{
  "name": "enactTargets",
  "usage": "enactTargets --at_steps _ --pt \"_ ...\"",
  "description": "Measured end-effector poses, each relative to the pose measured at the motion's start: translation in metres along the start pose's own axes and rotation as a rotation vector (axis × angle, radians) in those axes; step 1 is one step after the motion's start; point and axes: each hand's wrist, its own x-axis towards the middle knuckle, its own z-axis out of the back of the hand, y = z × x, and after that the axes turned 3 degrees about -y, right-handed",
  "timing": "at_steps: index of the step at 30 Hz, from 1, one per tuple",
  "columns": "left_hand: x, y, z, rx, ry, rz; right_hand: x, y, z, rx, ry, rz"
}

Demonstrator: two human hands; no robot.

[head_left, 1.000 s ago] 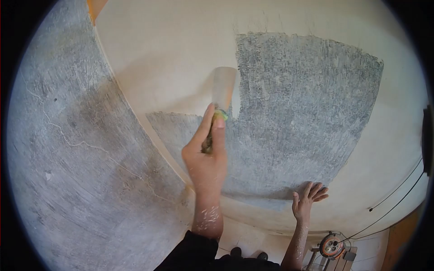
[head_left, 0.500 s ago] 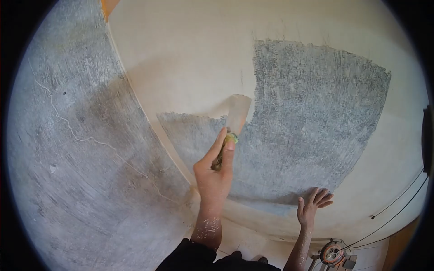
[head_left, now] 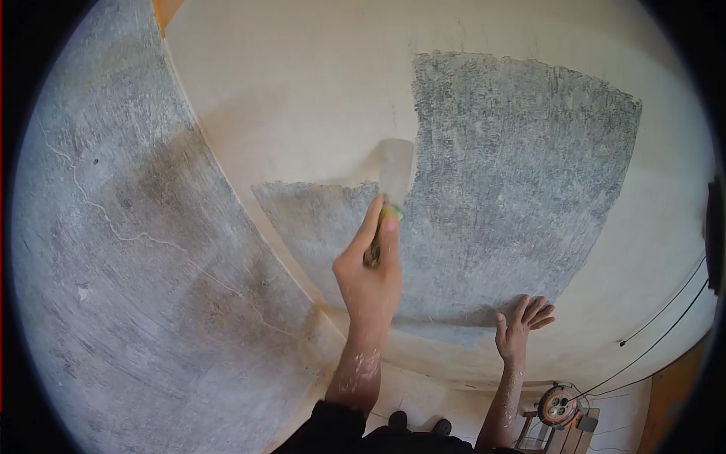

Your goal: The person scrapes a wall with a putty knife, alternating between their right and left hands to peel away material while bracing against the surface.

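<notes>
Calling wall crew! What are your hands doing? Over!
Left hand shut on scraper, blade against the wall at the grey patch edge. Right hand open, flat on wall lower down. Nothing blocking the blade.

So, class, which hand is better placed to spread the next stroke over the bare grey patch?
Left. The left hand grips the putty knife, its blade at the edge of the grey patch. The right hand lies flat on the wall lower down, holding no tool.

Black sleeve [head_left: 333,427], flecked forearms
White flecks: left forearm [head_left: 361,371] above the sleeve, right forearm [head_left: 505,401] to its right; dark shoes [head_left: 397,421] between.
</notes>
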Motion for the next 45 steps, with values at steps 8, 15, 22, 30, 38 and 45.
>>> enactTargets --at_steps 8,15,22,30,38,45 --pt "0.004 -0.006 0.005 0.13 0.039 -0.001 -0.001 0.001 0.006 0.026 0.075 -0.043" --pt "0.018 -0.007 0.005 0.036 -0.001 0.007 -0.002 0.002 0.009 0.068 0.099 -0.061" --pt "0.051 -0.043 -0.003 0.087 -0.007 0.015 -0.004 -0.001 0.015 0.094 0.133 -0.066" --pt "-0.062 0.047 0.007 0.06 0.036 0.077 -0.017 -0.014 0.015 -0.026 0.145 0.011" --pt "-0.026 0.009 0.008 0.069 0.047 0.075 -0.009 -0.015 -0.001 -0.09 0.064 0.056" --pt "-0.032 0.03 -0.001 0.055 0.008 -0.033 -0.012 -0.014 0.002 -0.061 0.049 0.051"
